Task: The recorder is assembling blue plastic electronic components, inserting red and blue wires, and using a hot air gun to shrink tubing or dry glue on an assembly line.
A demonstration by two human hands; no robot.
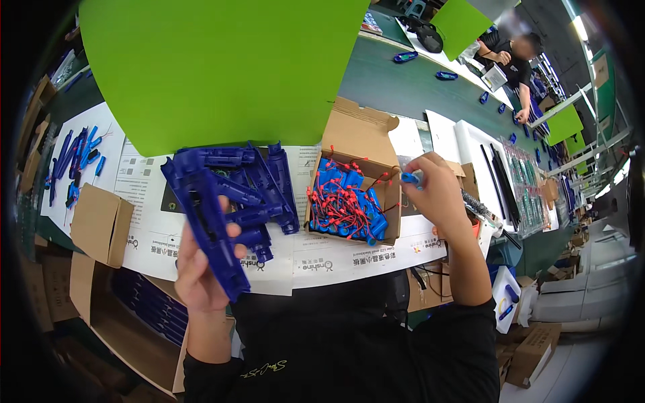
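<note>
My left hand point(198, 272) is closed round a long dark blue plastic housing half point(213, 232), held tilted with its hollow side in view. Beyond it, several similar blue housing parts point(259, 181) lie piled on the paper-covered table. My right hand point(435, 191) pinches a small blue cylindrical battery point(410, 178), and a thin red wire shows beside it. That hand hovers just right of an open cardboard box point(359, 127). Inside the box are several blue batteries point(376, 225) with tangled red wires and connectors.
A green partition point(222, 74) rises behind the pile. At left stand a small carton point(101, 225) and more blue parts point(87, 151); below is a large box of housings point(151, 305). A tool with a coiled cord point(478, 207) lies at right. Across the line, a person point(514, 60) works.
</note>
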